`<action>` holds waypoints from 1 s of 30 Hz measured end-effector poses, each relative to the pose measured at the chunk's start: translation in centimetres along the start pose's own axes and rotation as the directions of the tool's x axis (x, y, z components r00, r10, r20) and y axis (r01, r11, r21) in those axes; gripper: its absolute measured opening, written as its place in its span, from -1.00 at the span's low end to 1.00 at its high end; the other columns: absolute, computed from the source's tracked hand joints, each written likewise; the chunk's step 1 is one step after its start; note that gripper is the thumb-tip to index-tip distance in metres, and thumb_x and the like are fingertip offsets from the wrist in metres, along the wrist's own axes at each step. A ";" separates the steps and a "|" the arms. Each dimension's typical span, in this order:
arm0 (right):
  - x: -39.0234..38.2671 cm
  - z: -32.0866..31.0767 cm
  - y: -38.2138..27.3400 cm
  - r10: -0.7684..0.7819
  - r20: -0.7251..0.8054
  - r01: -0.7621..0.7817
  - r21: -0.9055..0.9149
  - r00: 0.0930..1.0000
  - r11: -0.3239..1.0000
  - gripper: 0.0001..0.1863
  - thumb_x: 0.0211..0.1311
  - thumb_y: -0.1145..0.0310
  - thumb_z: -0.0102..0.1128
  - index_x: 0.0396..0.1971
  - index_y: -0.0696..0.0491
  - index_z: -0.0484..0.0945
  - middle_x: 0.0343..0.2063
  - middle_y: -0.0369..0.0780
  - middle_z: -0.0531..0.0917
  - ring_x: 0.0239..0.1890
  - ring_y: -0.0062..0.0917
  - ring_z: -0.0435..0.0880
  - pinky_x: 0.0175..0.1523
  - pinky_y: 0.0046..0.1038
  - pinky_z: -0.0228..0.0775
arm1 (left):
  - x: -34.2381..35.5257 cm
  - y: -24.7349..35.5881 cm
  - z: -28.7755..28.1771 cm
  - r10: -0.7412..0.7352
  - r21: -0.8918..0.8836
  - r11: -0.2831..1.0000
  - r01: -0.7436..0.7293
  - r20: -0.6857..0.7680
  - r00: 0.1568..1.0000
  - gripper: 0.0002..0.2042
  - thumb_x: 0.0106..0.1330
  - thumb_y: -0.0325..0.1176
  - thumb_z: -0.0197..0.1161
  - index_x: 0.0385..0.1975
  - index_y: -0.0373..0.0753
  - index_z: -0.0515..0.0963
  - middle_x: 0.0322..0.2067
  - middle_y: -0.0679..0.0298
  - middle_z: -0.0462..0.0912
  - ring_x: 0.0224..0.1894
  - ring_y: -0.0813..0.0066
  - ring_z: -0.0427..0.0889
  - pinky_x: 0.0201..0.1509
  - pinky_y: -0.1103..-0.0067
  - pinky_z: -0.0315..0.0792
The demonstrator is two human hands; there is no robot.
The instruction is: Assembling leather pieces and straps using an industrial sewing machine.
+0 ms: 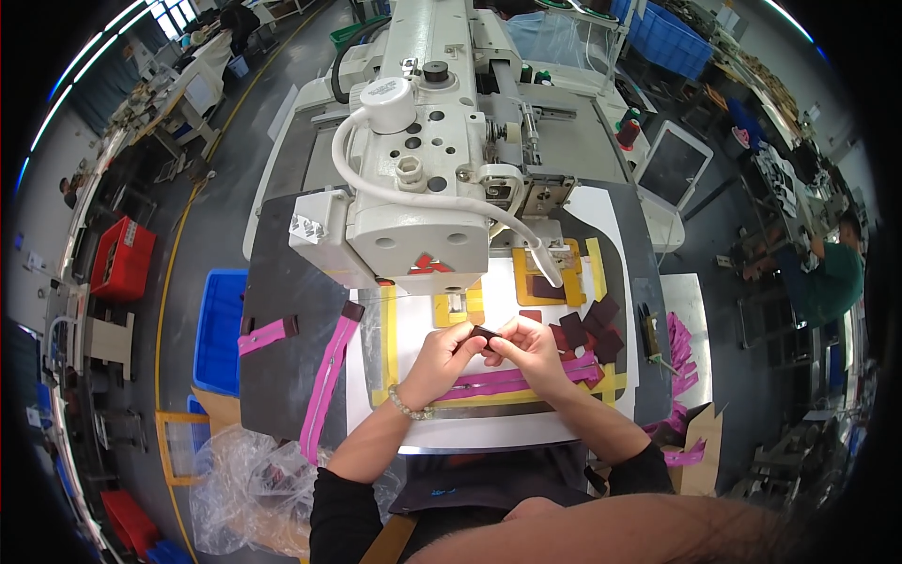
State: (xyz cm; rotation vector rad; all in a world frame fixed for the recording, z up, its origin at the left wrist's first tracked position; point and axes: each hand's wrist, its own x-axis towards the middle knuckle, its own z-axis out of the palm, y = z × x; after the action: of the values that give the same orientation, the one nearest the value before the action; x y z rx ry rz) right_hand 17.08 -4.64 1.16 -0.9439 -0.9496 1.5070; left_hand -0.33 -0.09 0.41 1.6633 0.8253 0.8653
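Between the fingertips of both hands is a small dark brown patch (pixel 485 333), seen nearly edge-on. My left hand (pixel 440 361) pinches its left end, and my right hand (pixel 528 353) pinches the other. A pink zipper strip (pixel 498 381) lies across the white sheet just below my hands. Right of my right hand, several dark red and brown patches (pixel 590 324) lie loosely scattered. Beyond my hands are a small yellow frame (pixel 458 305) and a larger yellow frame (pixel 548 274) with a dark patch in it. My fingers partly hide the held patch.
A large white sewing machine head (pixel 418 221) overhangs the work area. On the left of the dark tabletop (pixel 282 395) lie a long pink zipper (pixel 331 381) and a shorter one (pixel 268 336). Scissors-like snips (pixel 648 331) rest at right. A blue bin (pixel 220 331) stands left.
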 end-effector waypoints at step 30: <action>0.0 0.0 -0.2 0.062 0.038 -0.061 -0.027 0.997 0.998 -0.89 0.25 0.48 0.17 -0.38 0.21 0.48 -0.48 -0.22 0.63 -0.44 -0.64 0.64 -0.31 -0.63 0.51 | 0.2 1.3 -0.5 -0.002 0.015 1.000 0.003 -0.066 0.998 -0.71 0.22 -0.40 0.27 -0.69 -0.32 0.37 -0.80 0.44 0.22 -0.66 0.73 0.10 -0.63 0.63 0.02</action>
State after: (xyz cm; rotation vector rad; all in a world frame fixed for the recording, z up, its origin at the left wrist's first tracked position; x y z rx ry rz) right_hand 17.14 -4.63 1.37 -0.9733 -0.9774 1.5729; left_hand -0.51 0.02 1.81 1.6534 0.8812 0.9185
